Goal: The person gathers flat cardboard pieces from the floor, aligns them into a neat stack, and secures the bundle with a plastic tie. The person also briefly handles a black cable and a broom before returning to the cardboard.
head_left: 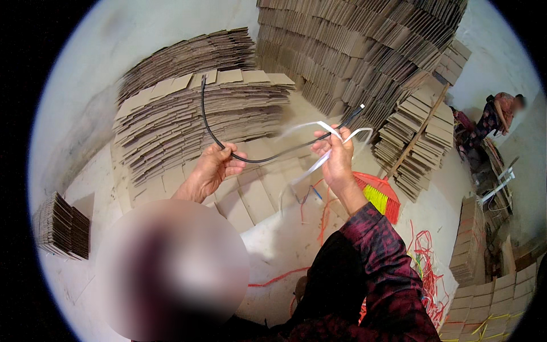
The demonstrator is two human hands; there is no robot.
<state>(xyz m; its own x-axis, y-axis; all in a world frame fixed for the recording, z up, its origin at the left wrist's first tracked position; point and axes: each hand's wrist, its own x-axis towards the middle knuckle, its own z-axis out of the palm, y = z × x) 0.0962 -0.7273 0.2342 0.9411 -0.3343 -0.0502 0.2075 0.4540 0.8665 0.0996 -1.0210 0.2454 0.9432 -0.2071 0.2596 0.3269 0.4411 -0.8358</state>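
A thin black cable sags between my two hands in front of me. My left hand pinches it between thumb and fingers, and one end curves up in front of the stacked cardboard. My right hand is closed at the cable's other side. A short length with a pale tip sticks out beyond its fingers. White strapping is also gripped in my right hand, and its loose ends hang and curl around it. Exactly how strap and cable lie inside the fingers is hidden.
Stacked cardboard sheets stand ahead, with a taller pile behind. A red and yellow broom leans at the right by another stack. Red strap scraps lie on the floor. Another person bends over at the far right.
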